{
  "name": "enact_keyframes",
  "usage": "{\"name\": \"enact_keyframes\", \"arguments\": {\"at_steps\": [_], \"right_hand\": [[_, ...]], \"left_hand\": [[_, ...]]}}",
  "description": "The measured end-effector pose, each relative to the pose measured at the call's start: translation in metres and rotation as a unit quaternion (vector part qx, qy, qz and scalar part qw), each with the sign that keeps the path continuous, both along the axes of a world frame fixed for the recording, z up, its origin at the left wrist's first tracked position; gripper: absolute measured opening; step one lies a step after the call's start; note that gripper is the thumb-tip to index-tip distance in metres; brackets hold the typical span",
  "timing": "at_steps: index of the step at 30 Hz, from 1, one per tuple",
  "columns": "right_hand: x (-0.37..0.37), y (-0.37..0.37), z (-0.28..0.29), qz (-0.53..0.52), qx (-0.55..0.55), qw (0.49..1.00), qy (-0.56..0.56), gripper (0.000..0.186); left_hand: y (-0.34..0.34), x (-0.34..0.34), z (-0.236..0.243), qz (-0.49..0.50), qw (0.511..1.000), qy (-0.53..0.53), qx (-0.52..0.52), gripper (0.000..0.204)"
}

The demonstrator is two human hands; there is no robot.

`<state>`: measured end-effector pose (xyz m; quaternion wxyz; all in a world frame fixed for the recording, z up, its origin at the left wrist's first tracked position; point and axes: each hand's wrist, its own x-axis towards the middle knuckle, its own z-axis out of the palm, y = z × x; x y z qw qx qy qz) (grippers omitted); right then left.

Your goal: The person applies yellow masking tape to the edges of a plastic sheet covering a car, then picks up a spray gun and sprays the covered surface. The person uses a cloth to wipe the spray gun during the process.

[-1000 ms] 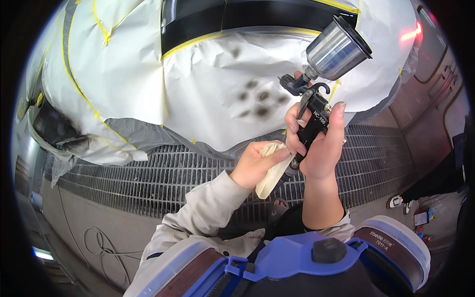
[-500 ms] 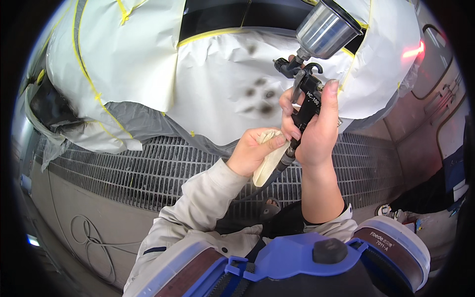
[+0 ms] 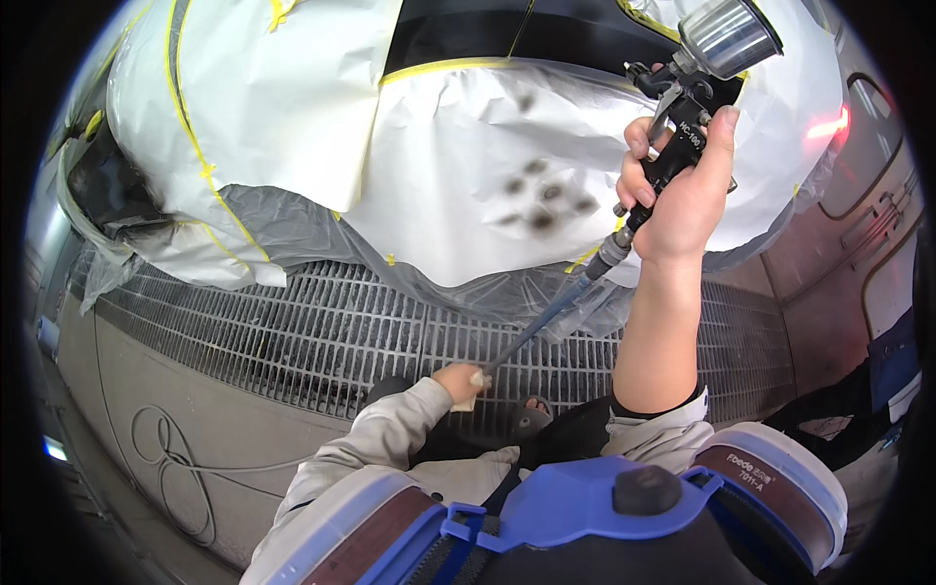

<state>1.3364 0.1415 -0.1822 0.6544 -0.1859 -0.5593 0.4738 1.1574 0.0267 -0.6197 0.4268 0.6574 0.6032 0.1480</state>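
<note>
My right hand (image 3: 687,210) is wrapped round the black grip of a spray gun (image 3: 680,146), raised at the upper right before the papered car. A shiny metal paint cup (image 3: 729,37) sits tilted on top of the gun. From the bottom of the grip an air hose (image 3: 548,314) slants down and left to my left hand (image 3: 456,380). That hand is closed, with a cream cloth (image 3: 465,402) pinched at the hose; its fingertips are partly hidden.
White masking paper (image 3: 458,210) edged with yellow tape covers the car, dark spray spots on it. Plastic sheeting (image 3: 283,219) hangs below. A metal floor grating (image 3: 292,336) runs along the car. A looped hose (image 3: 171,458) lies at left. A blue-framed respirator (image 3: 585,497) fills the lower edge.
My right hand has carried the spray gun up and right. My left hand, with the cloth, has moved down and left, from just below the gun to farther along the hose.
</note>
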Motion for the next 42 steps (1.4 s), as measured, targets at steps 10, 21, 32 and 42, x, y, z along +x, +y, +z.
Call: {"name": "enact_keyframes", "arguments": {"at_steps": [10, 21, 32, 42], "right_hand": [[-0.025, 0.000, -0.042, -0.003, -0.056, 0.984, -0.167, 0.072], [-0.028, 0.007, -0.049, -0.056, -0.096, 0.974, -0.199, 0.071], [-0.036, 0.003, -0.026, -0.009, -0.010, 0.988, -0.152, 0.076], [-0.038, 0.008, -0.020, 0.000, -0.005, 0.991, -0.133, 0.077]], "left_hand": [[0.003, -0.127, 0.045, 0.236, 0.893, 0.238, 0.299, 0.022], [-0.090, -0.097, 0.027, 0.194, 0.929, 0.202, 0.243, 0.019], [-0.108, -0.082, 0.071, 0.216, 0.940, 0.128, 0.231, 0.052], [-0.111, -0.081, 0.076, 0.229, 0.936, 0.120, 0.238, 0.049]]}}
